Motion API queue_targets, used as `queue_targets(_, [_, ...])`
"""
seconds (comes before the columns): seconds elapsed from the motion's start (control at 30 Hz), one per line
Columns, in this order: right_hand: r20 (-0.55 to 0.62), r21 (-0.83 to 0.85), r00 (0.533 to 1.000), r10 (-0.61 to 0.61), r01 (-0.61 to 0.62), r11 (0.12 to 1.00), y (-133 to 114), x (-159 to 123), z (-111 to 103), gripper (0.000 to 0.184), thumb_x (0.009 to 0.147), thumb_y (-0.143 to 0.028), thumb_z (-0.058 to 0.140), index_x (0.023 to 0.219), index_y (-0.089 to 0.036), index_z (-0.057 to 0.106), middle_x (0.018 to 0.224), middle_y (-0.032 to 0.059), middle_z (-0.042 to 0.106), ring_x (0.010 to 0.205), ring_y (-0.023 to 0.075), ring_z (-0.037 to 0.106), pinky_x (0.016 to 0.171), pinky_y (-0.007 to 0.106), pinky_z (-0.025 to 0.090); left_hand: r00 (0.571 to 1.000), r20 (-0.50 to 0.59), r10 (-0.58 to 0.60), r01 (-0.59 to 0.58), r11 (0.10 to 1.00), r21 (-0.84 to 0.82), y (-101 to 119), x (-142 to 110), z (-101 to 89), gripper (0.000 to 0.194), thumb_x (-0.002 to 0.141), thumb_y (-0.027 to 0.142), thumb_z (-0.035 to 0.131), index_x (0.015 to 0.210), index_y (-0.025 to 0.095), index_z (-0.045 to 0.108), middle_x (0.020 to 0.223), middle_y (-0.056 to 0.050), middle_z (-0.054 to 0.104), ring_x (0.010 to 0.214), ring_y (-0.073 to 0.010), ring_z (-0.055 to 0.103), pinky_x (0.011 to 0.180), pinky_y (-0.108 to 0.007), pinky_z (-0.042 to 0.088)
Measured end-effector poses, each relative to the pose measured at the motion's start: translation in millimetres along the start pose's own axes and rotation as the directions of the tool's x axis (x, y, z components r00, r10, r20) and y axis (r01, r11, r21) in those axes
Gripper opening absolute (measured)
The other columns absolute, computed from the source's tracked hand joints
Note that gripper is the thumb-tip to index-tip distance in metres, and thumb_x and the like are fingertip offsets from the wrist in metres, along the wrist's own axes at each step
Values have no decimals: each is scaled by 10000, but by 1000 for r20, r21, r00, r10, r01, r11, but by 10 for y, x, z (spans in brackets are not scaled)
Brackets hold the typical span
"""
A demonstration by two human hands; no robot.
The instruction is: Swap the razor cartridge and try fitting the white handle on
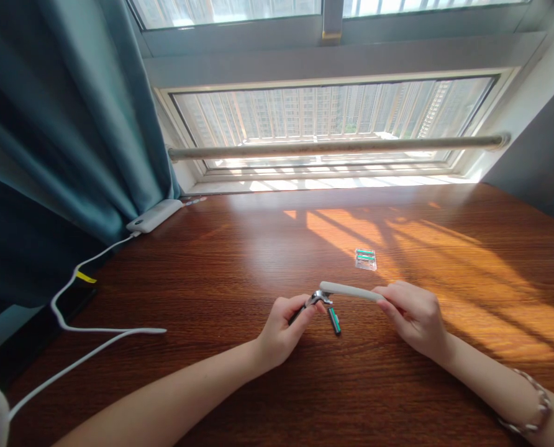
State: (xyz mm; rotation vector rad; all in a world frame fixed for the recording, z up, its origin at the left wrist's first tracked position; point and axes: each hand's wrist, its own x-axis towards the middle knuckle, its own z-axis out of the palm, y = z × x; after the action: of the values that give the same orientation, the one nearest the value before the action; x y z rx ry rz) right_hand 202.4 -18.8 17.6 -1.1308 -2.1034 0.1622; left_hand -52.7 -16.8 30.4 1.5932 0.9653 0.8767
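Bare wooden tabletop (221, 267) observed, its near edge out of view. Nearest, a braided bracelet (543, 400) is worn on the right wrist. A black-and-silver razor handle (315, 298) is pinched between thumb and fingers of the left hand (277, 332), above the tabletop's middle. A slim white stick (351, 291) is pinched at its right end by the right hand (414, 316); its other end is brought to the razor handle's silver head, contact not certain. Just beside the left fingertips, a loose green-striped cartridge (334, 321) is laid on the wood, outside any container. Farther off, between the hands and the far edge, a small clear case (366, 259) is set down; two green-striped cartridges are seen in it, side by side; lid position cannot be told. Toward the far left corner, a white device (154, 216) is joined to a white cable (113, 330), beside the curtain (118, 124).
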Motion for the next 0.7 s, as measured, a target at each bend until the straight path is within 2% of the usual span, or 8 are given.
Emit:
queue_targets(0.2, [-41, -33, 997, 66, -68, 997, 6, 29, -1, 200, 852, -263, 449, 848, -182, 632, 630, 26, 577, 579, 139, 507, 568, 256, 355, 1000, -10, 6, -6, 1000, -10, -23, -3, -1, 322, 829, 390, 431, 801, 150, 644, 454, 43, 309, 419, -79, 253, 437, -214, 222])
queue_targets(0.4, [0, 44, 1000, -26, 26, 999, 31, 0, -9, 229, 855, -271, 422, 854, -163, 623, 602, 29, 554, 547, 135, 491, 540, 255, 355, 998, -6, 66, -65, 996, 65, -5, 0, -2, 324, 844, 361, 414, 789, 125, 629, 467, 44, 328, 437, -72, 266, 447, -204, 237])
queue_targets(0.57, [-73, 35, 996, 59, -57, 998, 70, 13, 9, 160, 841, -229, 471, 829, -171, 619, 670, 29, 589, 604, 135, 521, 578, 248, 362, 994, -7, 106, -105, 992, 67, 14, 5, 4, 323, 850, 345, 408, 779, 109, 617, 461, 53, 304, 433, -64, 259, 441, -199, 234])
queue_targets(0.7, [-15, 128, 999, -39, 41, 991, 67, 10, 0, 183, 849, -238, 441, 848, -163, 607, 652, 29, 571, 576, 133, 504, 551, 250, 354, 993, 1, 114, -114, 991, 67, 3, 9, -1, 321, 856, 340, 402, 790, 106, 612, 474, 54, 287, 442, -65, 258, 445, -201, 233])
